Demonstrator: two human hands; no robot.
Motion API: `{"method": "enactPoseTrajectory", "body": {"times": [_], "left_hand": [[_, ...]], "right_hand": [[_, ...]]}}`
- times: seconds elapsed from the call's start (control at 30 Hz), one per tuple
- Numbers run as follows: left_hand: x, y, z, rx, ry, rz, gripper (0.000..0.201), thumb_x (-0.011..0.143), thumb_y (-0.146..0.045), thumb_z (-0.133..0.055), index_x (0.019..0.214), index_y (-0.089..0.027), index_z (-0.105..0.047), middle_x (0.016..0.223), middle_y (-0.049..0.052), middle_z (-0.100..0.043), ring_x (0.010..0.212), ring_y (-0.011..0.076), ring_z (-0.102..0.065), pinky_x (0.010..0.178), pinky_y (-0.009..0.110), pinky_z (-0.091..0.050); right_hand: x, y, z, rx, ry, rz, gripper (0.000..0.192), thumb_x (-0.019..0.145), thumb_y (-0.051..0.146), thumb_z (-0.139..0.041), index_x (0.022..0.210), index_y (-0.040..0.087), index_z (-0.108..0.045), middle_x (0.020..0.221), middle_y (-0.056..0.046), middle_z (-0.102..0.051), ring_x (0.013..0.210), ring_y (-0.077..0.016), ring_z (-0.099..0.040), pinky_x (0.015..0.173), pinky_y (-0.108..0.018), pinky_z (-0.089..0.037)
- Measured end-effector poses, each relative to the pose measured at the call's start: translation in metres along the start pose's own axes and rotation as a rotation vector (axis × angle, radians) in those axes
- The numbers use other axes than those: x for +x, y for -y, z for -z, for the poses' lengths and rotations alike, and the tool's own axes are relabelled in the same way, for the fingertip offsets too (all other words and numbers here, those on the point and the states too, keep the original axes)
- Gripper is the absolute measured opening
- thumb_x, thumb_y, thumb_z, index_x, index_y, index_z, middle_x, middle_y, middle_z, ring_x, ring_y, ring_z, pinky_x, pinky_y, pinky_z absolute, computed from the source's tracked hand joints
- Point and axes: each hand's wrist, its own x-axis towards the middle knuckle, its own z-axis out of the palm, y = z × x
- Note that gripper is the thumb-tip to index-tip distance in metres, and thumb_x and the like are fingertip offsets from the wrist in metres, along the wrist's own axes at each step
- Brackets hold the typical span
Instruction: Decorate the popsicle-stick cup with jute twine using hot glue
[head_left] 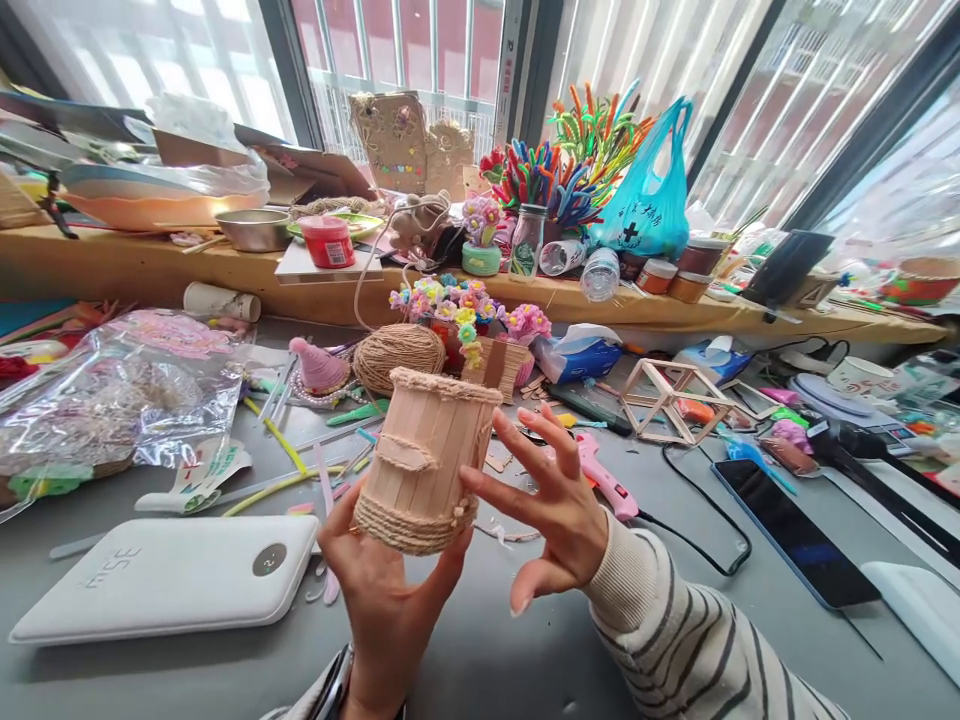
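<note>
Stick cup: the stick cup (424, 455), built of upright craft sticks with twine bands at rim and base, sits just left of centre in the frame, lifted clear of the grey table (487, 640).
Left hand: your left hand (382, 580) cups the base from below, fingers closed around the lower twine band, thumb up the near side.
Right hand: your right hand (551, 500) is spread wide, fingers fanned; only the thumb tip and perhaps a fingertip touch the cup's right wall. It holds nothing.
Axis: the cup's long axis runs nearly upright, leaning slightly right at the top, with the open mouth toward the upper frame.
Behind the cup: a twine ball (397, 355) and a small basket of pipe-cleaner flowers (469, 315) stand just beyond the rim, partly hidden by it.
Right of your hands: a pink glue gun (604, 480) lies near your right fingers, its black cable looping toward a dark phone (795, 535) at the right.
Lower left: a white power bank (172, 575) lies flat, just beside your left wrist.
Left: a clear plastic bag (112, 400) covers the table.
Upper frame: the wooden sill (150, 270) carries bowls, jars and a teal bag (649, 195).
</note>
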Motion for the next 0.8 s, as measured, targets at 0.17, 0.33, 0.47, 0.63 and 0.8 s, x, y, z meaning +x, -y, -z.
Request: {"method": "enactPoseTrajectory", "body": {"times": [0.17, 0.33, 0.47, 0.63, 0.8], "left_hand": [[0.001, 0.001, 0.004, 0.028, 0.044, 0.110, 0.070, 0.061, -0.035, -0.075, 0.118, -0.031, -0.034, 0.131, 0.006, -0.034, 0.126, 0.0314, -0.036, 0.107, 0.052, -0.028], [0.008, 0.003, 0.005, -0.050, 0.108, 0.248, 0.076, 0.061, -0.041, -0.074, 0.125, -0.027, -0.035, 0.136, 0.009, -0.038, 0.125, 0.0352, -0.039, 0.103, 0.052, -0.033], [0.017, 0.004, 0.004, -0.194, 0.208, 0.343, 0.068, 0.068, -0.044, -0.068, 0.127, -0.026, -0.039, 0.129, 0.006, -0.051, 0.125, 0.0276, -0.041, 0.104, 0.039, -0.034], [0.026, 0.010, 0.008, -0.238, 0.317, 0.526, 0.061, 0.072, -0.045, -0.064, 0.126, -0.025, -0.045, 0.119, 0.005, -0.060, 0.118, 0.0258, -0.049, 0.093, 0.034, -0.045], [0.027, 0.013, 0.011, -0.248, 0.342, 0.532, 0.063, 0.070, -0.043, -0.066, 0.128, -0.027, -0.045, 0.128, 0.004, -0.055, 0.120, 0.0268, -0.048, 0.087, 0.033, -0.049]], "right_hand": [[0.001, 0.001, 0.002, 0.058, -0.041, -0.038, 0.080, 0.072, 0.078, -0.033, 0.140, 0.035, -0.026, 0.152, 0.001, -0.015, 0.131, -0.0312, -0.024, 0.112, -0.053, -0.014], [0.003, 0.001, 0.007, 0.068, -0.022, -0.095, 0.068, 0.082, 0.069, -0.022, 0.138, 0.032, -0.031, 0.150, 0.000, -0.018, 0.132, -0.0282, -0.023, 0.111, -0.050, -0.017], [0.008, 0.003, 0.008, 0.076, -0.177, -0.225, 0.044, 0.090, 0.045, -0.033, 0.129, 0.026, -0.041, 0.138, -0.006, -0.038, 0.126, -0.0227, -0.033, 0.106, -0.044, -0.029], [0.012, -0.002, 0.004, 0.209, -0.264, -0.501, 0.028, 0.088, 0.038, -0.044, 0.108, 0.023, -0.057, 0.120, -0.008, -0.055, 0.116, -0.0211, -0.045, 0.100, -0.042, -0.034], [0.011, -0.009, 0.002, 0.324, -0.305, -0.643, 0.028, 0.086, 0.043, -0.046, 0.101, 0.022, -0.058, 0.113, -0.008, -0.059, 0.109, -0.0211, -0.050, 0.095, -0.041, -0.036]]}}
